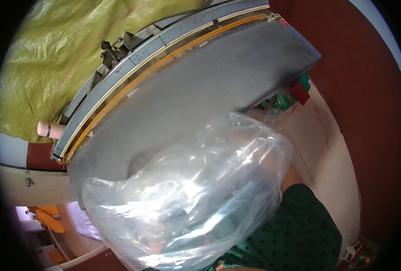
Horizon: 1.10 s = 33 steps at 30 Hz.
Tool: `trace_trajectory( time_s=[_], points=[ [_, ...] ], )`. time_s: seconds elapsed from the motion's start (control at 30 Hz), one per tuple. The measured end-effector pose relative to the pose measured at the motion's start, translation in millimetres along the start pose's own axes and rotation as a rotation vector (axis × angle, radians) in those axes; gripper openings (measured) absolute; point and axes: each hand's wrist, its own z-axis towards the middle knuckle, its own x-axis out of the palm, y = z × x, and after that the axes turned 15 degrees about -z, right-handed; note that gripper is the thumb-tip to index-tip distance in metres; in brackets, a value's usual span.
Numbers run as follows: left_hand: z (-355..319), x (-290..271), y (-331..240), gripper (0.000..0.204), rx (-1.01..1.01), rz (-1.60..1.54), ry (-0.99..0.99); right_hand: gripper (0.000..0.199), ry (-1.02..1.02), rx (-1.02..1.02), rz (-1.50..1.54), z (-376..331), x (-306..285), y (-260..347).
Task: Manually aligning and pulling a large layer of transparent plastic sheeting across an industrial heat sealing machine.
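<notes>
A large, clear plastic bag (187, 194), puffed and crinkled with bright glare, fills the lower middle of the view in front of me. My right forearm (292, 177) comes out of a dark green dotted sleeve (306, 217) and passes behind the bag's right side. Through the film, my right hand is only a blurred skin-toned patch, its fingers not readable. A faint pinkish patch shows through the bag at the lower left; I cannot tell whether it is my left hand. The bag's far side overlaps a broad grey panel (196, 99).
Along the panel's far edge runs a curved-looking metal rail (139, 58) with an orange strip (160, 65). A pink cylinder (51, 130) sticks out at its left end. Yellow-green sheeting (65, 58) lies beyond. Green and red material (288, 97) sits by the right end, near a loose thread.
</notes>
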Motion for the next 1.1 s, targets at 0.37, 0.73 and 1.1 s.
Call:
trace_trajectory(
  time_s=[0.37,0.73,1.1],
  points=[
    [-15,-37,-2,0.035,-0.071,-0.334,-0.102,0.034,0.017,0.081,-0.192,-27,-27,-66],
    [-69,-55,23,0.035,-0.12,-0.827,-0.23,0.03,-0.033,0.079,-0.511,-38,-127,-64],
    [-79,-60,71,0.025,-0.34,-0.915,-0.408,0.027,-0.119,0.08,-0.882,-47,-235,-4]
  ],
)
